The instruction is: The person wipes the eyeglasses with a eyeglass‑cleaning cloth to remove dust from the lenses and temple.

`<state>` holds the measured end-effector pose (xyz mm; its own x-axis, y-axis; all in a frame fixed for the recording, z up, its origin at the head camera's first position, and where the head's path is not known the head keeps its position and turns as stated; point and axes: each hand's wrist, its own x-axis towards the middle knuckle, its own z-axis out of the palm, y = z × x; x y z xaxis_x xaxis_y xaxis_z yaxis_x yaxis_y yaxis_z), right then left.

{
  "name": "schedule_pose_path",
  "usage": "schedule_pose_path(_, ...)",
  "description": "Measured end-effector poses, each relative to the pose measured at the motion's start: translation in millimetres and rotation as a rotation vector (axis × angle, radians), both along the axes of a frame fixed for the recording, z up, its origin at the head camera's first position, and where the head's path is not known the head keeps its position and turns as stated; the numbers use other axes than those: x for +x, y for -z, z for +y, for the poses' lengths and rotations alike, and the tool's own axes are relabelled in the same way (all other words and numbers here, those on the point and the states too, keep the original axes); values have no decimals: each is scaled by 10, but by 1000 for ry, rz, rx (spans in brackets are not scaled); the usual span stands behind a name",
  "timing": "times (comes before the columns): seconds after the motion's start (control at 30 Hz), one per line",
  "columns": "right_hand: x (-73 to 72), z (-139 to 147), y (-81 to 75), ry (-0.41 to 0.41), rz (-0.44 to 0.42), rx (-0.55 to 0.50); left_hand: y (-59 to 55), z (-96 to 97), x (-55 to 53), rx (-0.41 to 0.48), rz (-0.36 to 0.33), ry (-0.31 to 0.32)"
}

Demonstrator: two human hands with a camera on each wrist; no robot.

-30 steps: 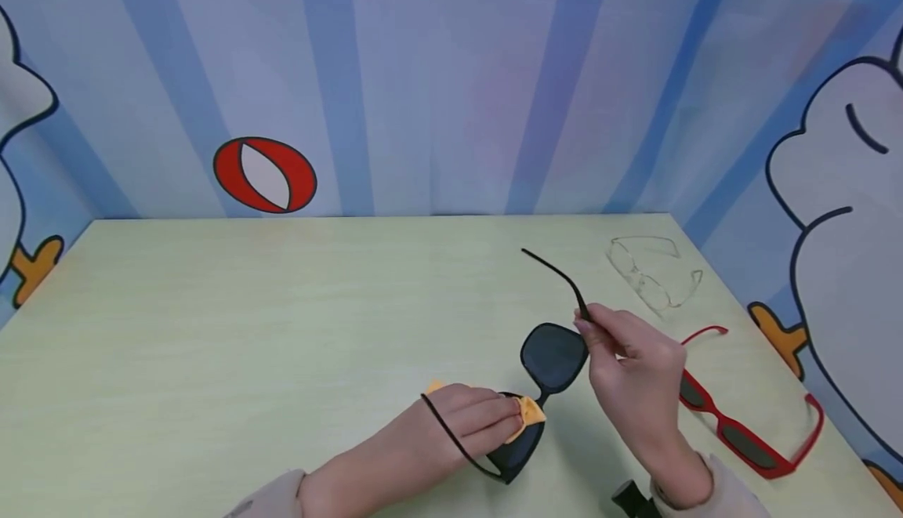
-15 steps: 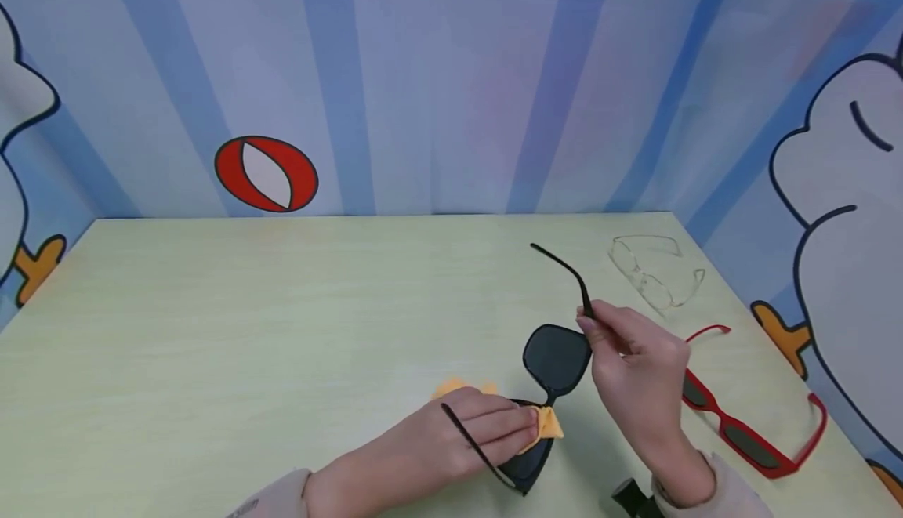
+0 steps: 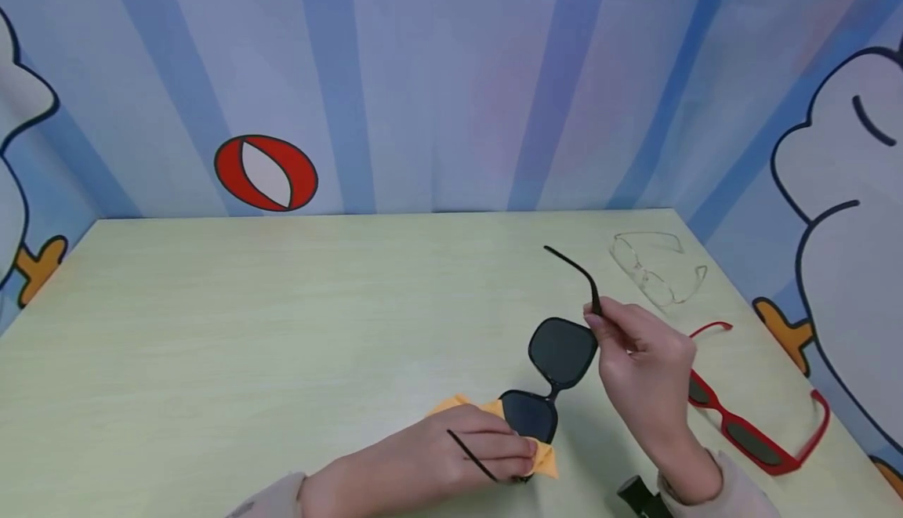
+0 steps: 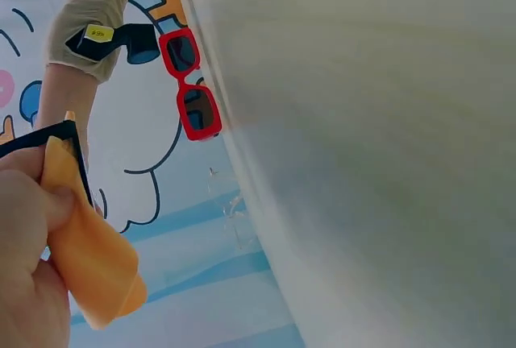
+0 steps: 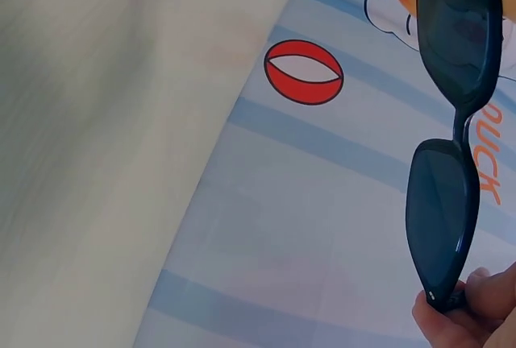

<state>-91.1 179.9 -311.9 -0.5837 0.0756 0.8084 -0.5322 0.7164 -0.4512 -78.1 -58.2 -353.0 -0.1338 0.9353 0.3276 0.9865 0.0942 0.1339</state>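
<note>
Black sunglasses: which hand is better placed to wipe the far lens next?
Probably the left hand: it already pinches the orange cloth by the near lens. The right hand holds the black sunglasses at the far hinge and steadies them.

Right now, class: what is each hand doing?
Left hand: pinches the orange cloth at the black sunglasses' lower corner.
Right hand: pinches the sunglasses' upper hinge.

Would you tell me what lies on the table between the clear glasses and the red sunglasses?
Nothing: between the clear glasses and the red sunglasses, the head view shows only bare table.
</note>
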Motion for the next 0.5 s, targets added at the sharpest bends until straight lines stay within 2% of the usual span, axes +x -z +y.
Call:
schedule_pose_path(0.03,-1,8,-3,-1,-5,-3,-8,0,3,12,-15,-9)
schedule_pose_path(0.1,-2,23,-12,3,-5,-8,-25,-3,7,39,28,-31)
schedule_pose_path(0.17,-5,38,-22,4,0,-15,-41,-1,9,58,126,-73)
schedule_pose_path(0.2,-4,45,-31,5,1,-16,-47,7,11,68,198,-99)
schedule_pose_path(0.3,-7,51,-51,12,25,-30,-56,32,19,66,317,-164)
schedule_pose_path(0.4,1,50,-77,13,35,-40,-56,40,26,46,368,-203)
schedule_pose_path(0.47,8,47,-87,8,45,-58,-47,41,22,53,372,-223)
schedule_pose_path(0.5,13,46,-91,6,48,-63,-41,42,17,64,396,-233)
